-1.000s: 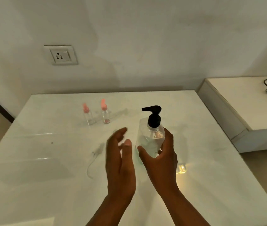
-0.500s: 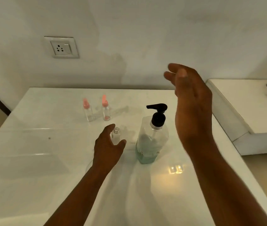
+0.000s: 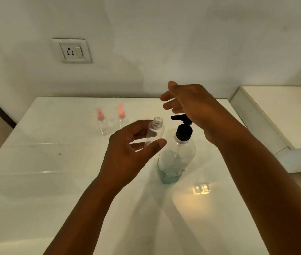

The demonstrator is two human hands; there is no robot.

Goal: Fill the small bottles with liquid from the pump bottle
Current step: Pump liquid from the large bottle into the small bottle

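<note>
Against a white wall, white table (image 3: 35, 181); left hand (image 3: 127, 155) pinches small bottle (image 3: 154, 134), right hand (image 3: 192, 105) open.

The white tabletop (image 3: 54, 172) looked glossy and smooth, mirroring a lamp. The large pump bottle (image 3: 176, 159) was clear plastic with a matt black plastic pump head (image 3: 183, 132). The small uncapped bottle (image 3: 154, 134) and two pink-capped small bottles (image 3: 112, 119) were clear plastic too. The pale wall (image 3: 164, 43) looked matt.
</note>
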